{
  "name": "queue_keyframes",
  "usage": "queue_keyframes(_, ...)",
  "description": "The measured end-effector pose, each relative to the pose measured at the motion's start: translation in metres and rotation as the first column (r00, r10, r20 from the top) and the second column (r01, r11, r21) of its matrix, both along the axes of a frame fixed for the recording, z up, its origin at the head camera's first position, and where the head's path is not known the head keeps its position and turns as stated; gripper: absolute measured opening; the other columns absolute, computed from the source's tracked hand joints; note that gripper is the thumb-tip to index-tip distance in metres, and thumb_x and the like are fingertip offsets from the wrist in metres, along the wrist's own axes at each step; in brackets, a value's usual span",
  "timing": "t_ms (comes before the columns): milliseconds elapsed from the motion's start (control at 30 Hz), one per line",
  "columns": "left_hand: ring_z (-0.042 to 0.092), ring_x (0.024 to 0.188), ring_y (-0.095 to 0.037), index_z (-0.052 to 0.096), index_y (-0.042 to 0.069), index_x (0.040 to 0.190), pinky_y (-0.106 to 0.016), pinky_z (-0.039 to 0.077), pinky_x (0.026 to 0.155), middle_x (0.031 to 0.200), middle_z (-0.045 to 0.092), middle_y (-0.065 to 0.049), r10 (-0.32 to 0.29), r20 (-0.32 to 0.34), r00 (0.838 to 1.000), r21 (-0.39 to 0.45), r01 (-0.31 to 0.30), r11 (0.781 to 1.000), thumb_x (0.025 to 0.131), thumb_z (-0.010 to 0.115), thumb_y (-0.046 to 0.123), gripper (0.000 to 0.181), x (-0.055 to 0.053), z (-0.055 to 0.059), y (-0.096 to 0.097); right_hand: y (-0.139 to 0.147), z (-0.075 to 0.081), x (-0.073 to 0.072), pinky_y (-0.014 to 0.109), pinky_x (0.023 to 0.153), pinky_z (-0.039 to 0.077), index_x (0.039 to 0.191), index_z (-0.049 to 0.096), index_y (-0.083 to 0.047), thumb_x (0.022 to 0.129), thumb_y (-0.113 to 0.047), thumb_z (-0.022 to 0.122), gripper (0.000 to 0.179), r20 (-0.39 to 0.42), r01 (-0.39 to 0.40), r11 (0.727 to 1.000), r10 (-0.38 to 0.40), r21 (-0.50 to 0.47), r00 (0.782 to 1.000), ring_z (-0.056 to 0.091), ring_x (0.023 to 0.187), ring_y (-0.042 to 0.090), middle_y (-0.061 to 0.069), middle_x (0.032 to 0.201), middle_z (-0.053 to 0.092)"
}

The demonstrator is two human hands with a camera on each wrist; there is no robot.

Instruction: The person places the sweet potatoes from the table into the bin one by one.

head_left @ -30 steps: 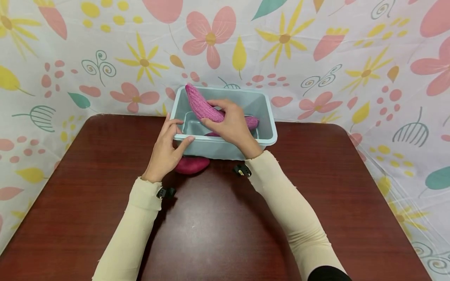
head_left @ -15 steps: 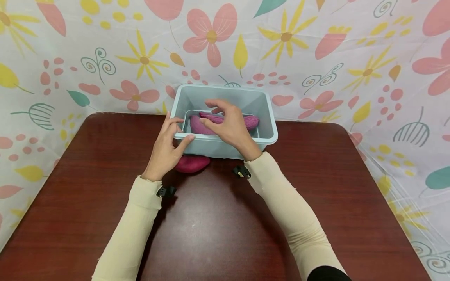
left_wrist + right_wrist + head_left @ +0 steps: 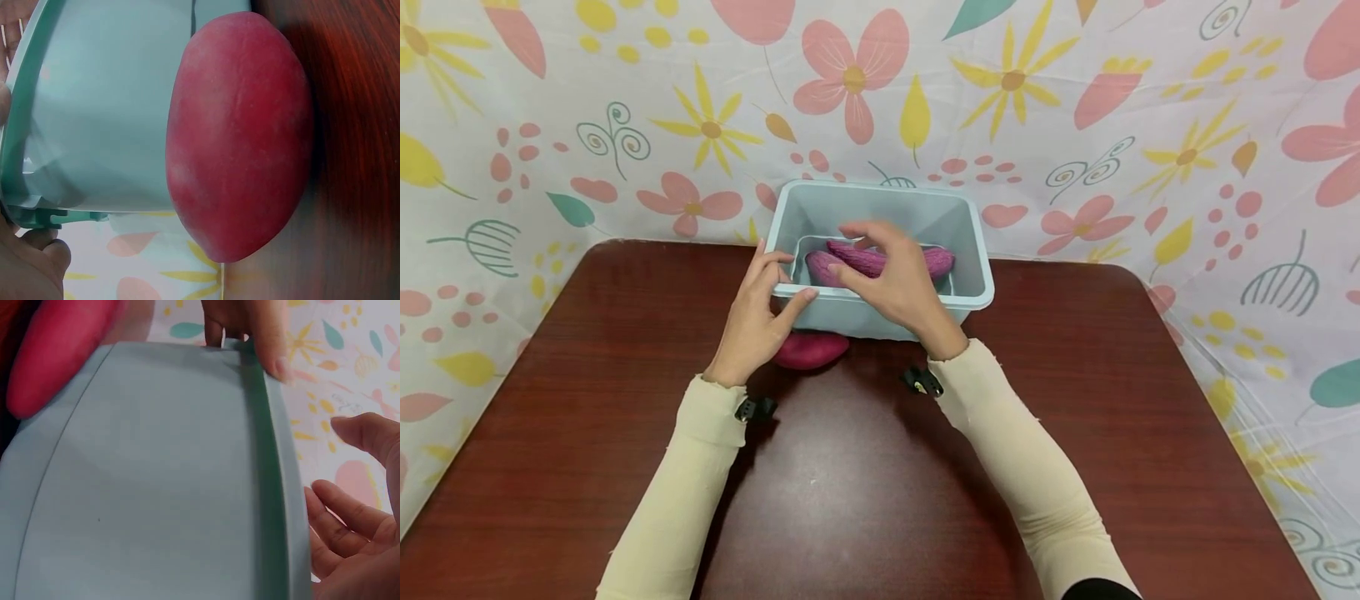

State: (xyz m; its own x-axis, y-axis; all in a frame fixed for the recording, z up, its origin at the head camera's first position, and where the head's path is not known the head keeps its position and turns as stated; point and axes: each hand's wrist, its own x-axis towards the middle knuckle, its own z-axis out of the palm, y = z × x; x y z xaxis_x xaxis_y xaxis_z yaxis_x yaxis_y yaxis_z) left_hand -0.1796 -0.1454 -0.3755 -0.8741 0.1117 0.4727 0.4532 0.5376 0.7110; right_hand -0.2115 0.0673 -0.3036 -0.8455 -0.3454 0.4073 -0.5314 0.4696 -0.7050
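A pale blue plastic bin (image 3: 850,317) stands at the back of the table in the head view. My left hand (image 3: 748,321) grips its front left corner, thumb over the near rim. Inside lie long purple vegetables with streaked, rough skin: one (image 3: 823,267) at the left and another (image 3: 940,261) reaching right, partly hidden behind my right hand. That right hand (image 3: 898,279) hovers over the bin, thumb and fingers spread apart with nothing between them. In front of the bin, by my left wrist, lies a smooth dark pink, oval vegetable or fruit (image 3: 240,134).
The dark red-brown wooden table (image 3: 820,500) spreads out before the bin. A white cloth with printed flowers (image 3: 850,79) hangs right behind the bin and along both sides.
My right hand let go of a long purple vegetable, which dropped from above the rim to the bin's floor. The hand has since shifted slightly right. My left hand stays on the bin.
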Motion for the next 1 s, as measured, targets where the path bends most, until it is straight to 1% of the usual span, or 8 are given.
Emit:
queue_keyframes(200,0.009,0.160,-0.023,0.052,0.008,0.091,-0.053,0.027,0.124,0.145,0.051,-0.009,-0.005,0.021,1.000,-0.004,0.006,1.000,0.097,0.068,0.033,0.030,0.001,0.002,-0.001,0.001,-0.002,0.013,0.038,0.102,0.050,0.127,0.067,-0.014,0.083,-0.028,0.084,0.050,-0.027,-0.035,0.998,0.034,-0.058,0.999,0.065,0.112,0.020,0.003,0.122,0.070)
queue_keyframes(333,0.009,0.160,-0.025,0.056,0.007,0.098,-0.055,0.024,0.125,0.153,0.047,-0.009,-0.037,0.018,0.999,0.015,0.036,0.999,0.097,0.069,0.030,0.026,0.000,0.002,-0.004,0.003,-0.006,0.022,0.043,0.103,0.051,0.128,0.067,-0.015,0.083,-0.026,0.084,0.050,-0.037,-0.084,0.991,0.080,-0.100,0.996,0.064,0.113,0.019,0.003,0.120,0.070)
queue_keyframes(400,0.012,0.159,-0.024,0.059,0.008,0.101,-0.056,0.024,0.125,0.156,0.043,-0.010,-0.050,0.015,0.999,0.038,0.050,0.998,0.096,0.070,0.028,0.024,-0.001,0.003,-0.007,0.004,-0.008,0.027,0.043,0.104,0.050,0.130,0.066,-0.015,0.083,-0.025,0.084,0.051,-0.053,-0.108,0.988,0.103,-0.109,0.993,0.063,0.115,0.018,0.004,0.121,0.069)
queue_keyframes(467,0.016,0.159,-0.023,0.061,0.009,0.103,-0.056,0.026,0.123,0.159,0.040,-0.009,-0.054,0.009,0.998,0.057,0.054,0.997,0.094,0.072,0.026,0.023,-0.001,0.003,-0.011,0.004,-0.010,0.031,0.041,0.105,0.050,0.130,0.065,-0.014,0.083,-0.024,0.084,0.051,-0.079,-0.130,0.984,0.121,-0.120,0.989,0.062,0.116,0.016,0.005,0.123,0.069)
queue_keyframes(633,0.028,0.155,-0.021,0.063,0.010,0.102,-0.057,0.031,0.119,0.163,0.036,-0.006,-0.055,0.011,0.998,0.084,0.054,0.995,0.093,0.074,0.021,0.018,-0.003,0.003,-0.020,0.005,-0.017,0.037,0.034,0.100,0.051,0.125,0.067,-0.011,0.082,-0.019,0.084,0.047,-0.165,-0.169,0.969,0.140,-0.180,0.976,0.064,0.117,0.012,0.007,0.124,0.071)
queue_keyframes(733,0.030,0.154,-0.021,0.063,0.010,0.101,-0.056,0.032,0.118,0.163,0.036,-0.004,-0.053,0.021,0.998,0.082,0.051,0.995,0.092,0.075,0.022,0.019,-0.003,0.003,-0.023,0.006,-0.022,0.039,0.033,0.097,0.052,0.122,0.068,-0.007,0.081,-0.016,0.085,0.046,-0.190,-0.185,0.961,0.146,-0.204,0.971,0.065,0.111,0.014,0.007,0.119,0.072)
queue_keyframes(867,0.030,0.154,-0.020,0.062,0.011,0.101,-0.055,0.033,0.118,0.163,0.036,-0.003,-0.047,0.036,0.998,0.077,0.044,0.996,0.092,0.076,0.024,0.021,-0.003,0.004,-0.023,0.007,-0.030,0.043,0.035,0.095,0.053,0.119,0.070,-0.005,0.079,-0.012,0.086,0.044,-0.194,-0.217,0.948,0.174,-0.231,0.965,0.067,0.102,0.022,0.010,0.112,0.072)
queue_keyframes(1000,0.030,0.154,-0.021,0.059,0.009,0.099,-0.055,0.034,0.118,0.164,0.035,-0.004,-0.055,0.047,0.997,0.078,0.051,0.996,0.092,0.075,0.023,0.022,-0.003,0.005,-0.023,0.005,-0.037,0.048,0.040,0.095,0.054,0.118,0.070,-0.007,0.079,-0.011,0.086,0.043,-0.175,-0.257,0.934,0.218,-0.249,0.960,0.067,0.104,0.024,0.011,0.114,0.072)
